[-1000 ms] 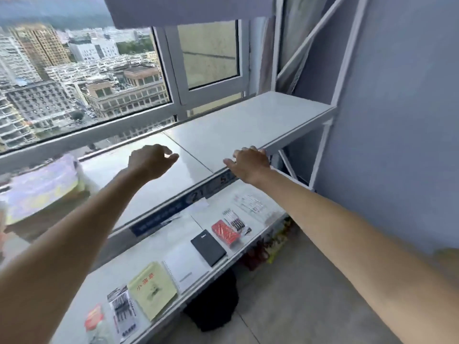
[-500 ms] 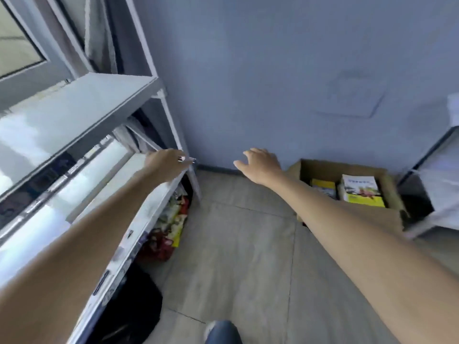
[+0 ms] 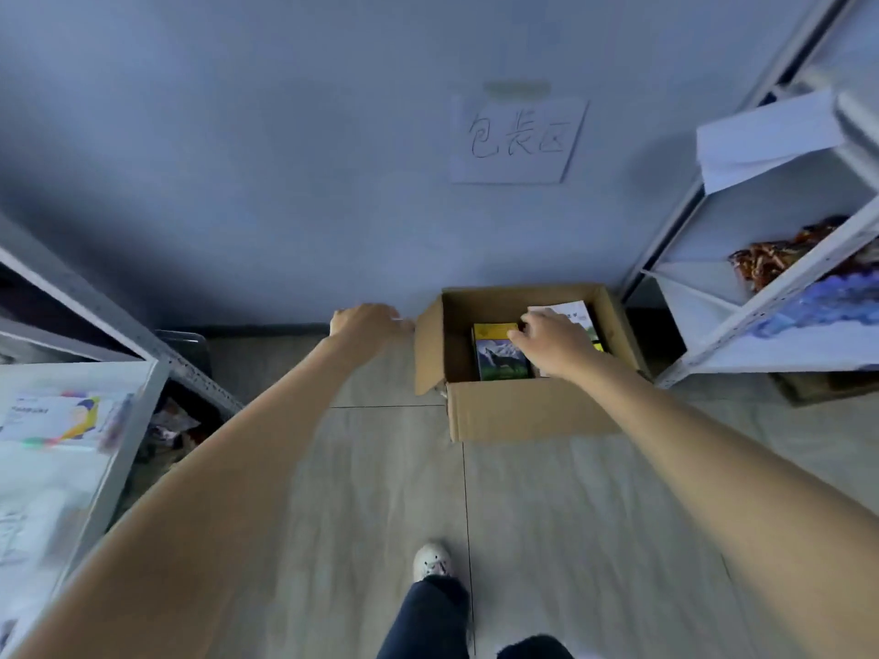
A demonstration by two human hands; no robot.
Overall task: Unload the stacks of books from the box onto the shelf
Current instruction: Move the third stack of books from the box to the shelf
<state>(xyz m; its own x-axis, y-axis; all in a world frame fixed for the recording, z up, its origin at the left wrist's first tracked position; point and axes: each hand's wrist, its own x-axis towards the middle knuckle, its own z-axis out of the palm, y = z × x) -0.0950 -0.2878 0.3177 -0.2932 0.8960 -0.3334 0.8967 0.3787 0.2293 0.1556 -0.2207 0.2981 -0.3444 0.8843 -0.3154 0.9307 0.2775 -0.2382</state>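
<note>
An open cardboard box (image 3: pixel 528 411) stands on the floor against the blue wall. Inside lie stacks of books: a yellow-edged one with a wolf cover (image 3: pixel 499 359) on the left and a white-covered one (image 3: pixel 568 311) at the back right. My right hand (image 3: pixel 551 342) reaches into the box over the books, fingers spread and touching the top of the wolf book, gripping nothing that I can see. My left hand (image 3: pixel 364 323) hovers just left of the box's left flap, fingers loosely curled and empty. The white metal shelf (image 3: pixel 119 420) is at the left.
A second white shelf unit (image 3: pixel 770 297) stands right of the box, holding paper sheets and packets. A handwritten paper sign (image 3: pixel 518 140) is taped to the wall above the box. My shoe (image 3: pixel 432 561) and dark trouser legs stand on the tiled floor below.
My view swung from the left shelf by the window round to the box on the floor. Both hands left the shelf; the right one now reaches into the box.
</note>
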